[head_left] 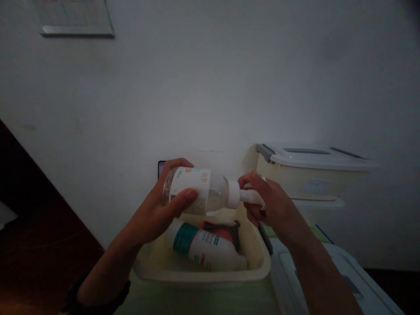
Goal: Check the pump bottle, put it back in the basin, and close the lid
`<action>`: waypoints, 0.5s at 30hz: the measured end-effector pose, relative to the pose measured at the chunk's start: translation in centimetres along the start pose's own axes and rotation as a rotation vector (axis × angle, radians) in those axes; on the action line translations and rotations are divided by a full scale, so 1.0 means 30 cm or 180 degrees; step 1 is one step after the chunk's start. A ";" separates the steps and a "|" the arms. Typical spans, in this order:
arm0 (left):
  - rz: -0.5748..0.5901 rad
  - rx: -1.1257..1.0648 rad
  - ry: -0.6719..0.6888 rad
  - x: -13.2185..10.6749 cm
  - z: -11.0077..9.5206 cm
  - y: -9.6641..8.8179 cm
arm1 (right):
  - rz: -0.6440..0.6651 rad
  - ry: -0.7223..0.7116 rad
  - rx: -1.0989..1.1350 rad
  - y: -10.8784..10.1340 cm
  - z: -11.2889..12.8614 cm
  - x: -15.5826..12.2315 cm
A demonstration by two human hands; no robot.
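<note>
A clear pump bottle [216,192] with a white label lies sideways in the air over an open cream bin [203,276]. My left hand [173,199] is wrapped round its body, thumb across the label. At the other end, my right hand [265,197] grips the white pump head, close to the collar; some of its fingers are hidden behind the pump. Below, a white bottle with a teal band [210,247] lies in the bin. Behind that bottle sits a dark, cord-like item [234,229] on something red.
A lidded storage box [305,175] stands against the wall at right. Nearer, a pale lid [315,271] lies beside the bin. The edge of a dark phone-like object [160,167] shows behind my left hand. A framed sheet [77,30] hangs upper left.
</note>
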State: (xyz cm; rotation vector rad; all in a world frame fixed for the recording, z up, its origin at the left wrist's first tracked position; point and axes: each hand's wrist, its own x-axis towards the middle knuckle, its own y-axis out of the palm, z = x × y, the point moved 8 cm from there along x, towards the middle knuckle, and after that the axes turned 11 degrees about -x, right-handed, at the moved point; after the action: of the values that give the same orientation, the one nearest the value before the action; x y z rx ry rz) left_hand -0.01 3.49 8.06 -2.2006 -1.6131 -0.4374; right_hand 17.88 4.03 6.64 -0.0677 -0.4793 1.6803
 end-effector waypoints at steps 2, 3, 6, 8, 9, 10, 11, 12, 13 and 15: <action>0.0309 0.0058 -0.0204 -0.001 0.017 0.007 | 0.0186 0.0045 -0.0279 0.006 -0.008 -0.002; 0.0476 0.0123 -0.0297 -0.003 0.023 0.011 | 0.0299 0.0057 -0.0401 0.009 -0.013 -0.002; 0.0824 0.0199 -0.0503 -0.014 0.034 0.010 | 0.0680 -0.0006 -0.0701 0.021 -0.019 -0.005; 0.1010 0.0146 -0.0659 -0.023 0.043 0.009 | 0.1006 -0.0001 -0.0822 0.036 -0.027 -0.013; 0.1119 0.0149 -0.0781 -0.030 0.053 0.011 | 0.1175 0.0050 -0.0860 0.045 -0.036 -0.019; 0.1227 0.0194 -0.0907 -0.035 0.067 0.011 | 0.1344 0.0137 -0.0888 0.056 -0.048 -0.026; 0.1324 0.0265 -0.1012 -0.040 0.082 0.012 | 0.1489 0.0227 -0.0936 0.067 -0.062 -0.032; 0.1404 0.0351 -0.1093 -0.042 0.098 0.012 | 0.1570 0.0293 -0.1037 0.076 -0.077 -0.035; 0.1456 0.0437 -0.1140 -0.042 0.114 0.011 | 0.1583 0.0329 -0.1195 0.081 -0.091 -0.033; 0.1485 0.0563 -0.1158 -0.034 0.143 0.011 | 0.1498 0.0289 -0.1572 0.090 -0.115 -0.020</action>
State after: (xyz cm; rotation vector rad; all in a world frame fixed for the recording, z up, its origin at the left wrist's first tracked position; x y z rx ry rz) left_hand 0.13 4.57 3.76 -2.5096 -1.1693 0.2401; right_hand 16.53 4.15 2.43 -0.6582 -0.8485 1.9647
